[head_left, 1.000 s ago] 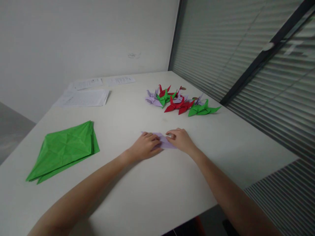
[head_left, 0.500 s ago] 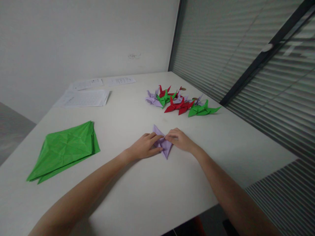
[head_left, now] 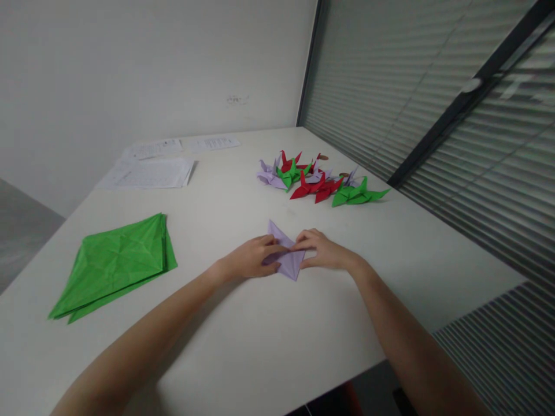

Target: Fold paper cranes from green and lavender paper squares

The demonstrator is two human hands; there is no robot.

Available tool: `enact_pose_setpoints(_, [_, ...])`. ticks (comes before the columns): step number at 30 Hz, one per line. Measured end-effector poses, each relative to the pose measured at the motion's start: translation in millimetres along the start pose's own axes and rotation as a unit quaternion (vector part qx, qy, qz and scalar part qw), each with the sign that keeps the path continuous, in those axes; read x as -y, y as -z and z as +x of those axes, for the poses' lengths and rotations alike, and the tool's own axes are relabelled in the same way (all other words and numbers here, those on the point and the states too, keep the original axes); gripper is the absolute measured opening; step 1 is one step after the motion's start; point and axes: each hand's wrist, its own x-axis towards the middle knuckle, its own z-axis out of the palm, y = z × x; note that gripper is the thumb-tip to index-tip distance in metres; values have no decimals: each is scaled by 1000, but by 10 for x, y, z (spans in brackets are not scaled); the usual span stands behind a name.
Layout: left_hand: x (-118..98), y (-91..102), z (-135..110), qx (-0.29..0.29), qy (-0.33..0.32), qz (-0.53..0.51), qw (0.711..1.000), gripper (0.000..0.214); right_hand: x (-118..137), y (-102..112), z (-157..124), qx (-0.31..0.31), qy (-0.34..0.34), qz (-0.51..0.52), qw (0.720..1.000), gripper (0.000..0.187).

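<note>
A folded piece of lilac origami paper (head_left: 291, 266) lies on the white table in front of me, its points up and down. My left hand (head_left: 255, 255) rests on its left side, the index finger reaching across its middle and the thumb lower down. From the right, my right hand (head_left: 323, 250) grips the paper, fingertips at the middle and thumb by the lower right edge. The fingers of both hands hide part of the folds. Beyond the hands stand several folded paper cranes, among them a red crane (head_left: 303, 188) and a green crane (head_left: 359, 193).
A stack of creased green paper (head_left: 124, 251) lies at the left. Printed sheets (head_left: 150, 173) are spread at the back left, near the wall. A window with blinds (head_left: 390, 86) runs along the right side. The white table's (head_left: 243, 358) front edge shows below.
My right hand has shifted slightly right, its thumb now apart from the fingers at the lower edge. The left hand has drawn a little left, and more of the paper's lower part shows.
</note>
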Motion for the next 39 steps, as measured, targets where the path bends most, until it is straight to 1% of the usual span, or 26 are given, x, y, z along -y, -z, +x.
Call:
enact_pose_setpoints(3, [-4,4,-1,7,-19,9,1000,43,1,16,-2,2,10,2,1000,37])
enact_pose_setpoints(6, [25,16,-4,10,-40,9,999,35,-7,27,-8,1,19,10,1000,34])
enact_pose_setpoints(9, [57,39,-5,15,-61,8,998,31,-29,19,-1,-6,24,9,1000,20])
enact_pose_setpoints(11, [71,48,-4,12,-72,14,997,31,-42,6,18,-22,30,6,999,10])
enact_pose_setpoints(14, [82,42,-5,-4,-77,26,997,36,-43,-14,56,-58,54,12,997,13])
enact_pose_setpoints(17, [86,16,-12,-13,-67,28,997,41,-14,-28,81,-106,71,27,991,15])
enact_pose_setpoints(20, [81,-12,-16,-13,-38,14,999,42,33,-38,83,-144,64,52,986,13])
enact_pose_setpoints(22, [76,-34,-8,-19,-6,12,1000,38,65,-46,76,-160,53,64,984,10])
enact_pose_setpoints(25, [74,-84,14,-48,31,44,997,29,106,-70,72,-173,39,66,982,7])
enact_pose_setpoints(26, [73,-105,21,-58,35,57,996,29,117,-84,75,-174,36,59,982,9])
enact_pose_setpoints(28, [68,-148,30,-70,37,71,994,30,134,-122,91,-166,36,29,985,19])
enact_pose_setpoints(30, [55,-181,31,-76,35,73,994,33,147,-171,115,-147,40,-12,988,32])
enact_pose_setpoints(32, [44,-199,27,-79,39,75,993,38,161,-220,141,-127,40,-53,990,38])
enact_pose_setpoints(35, [48,-209,15,-80,61,98,990,42,193,-268,164,-117,15,-120,986,36])
enact_pose_setpoints(39, [84,-219,1,-88,85,133,984,40,261,-290,169,-122,-25,-191,974,25])
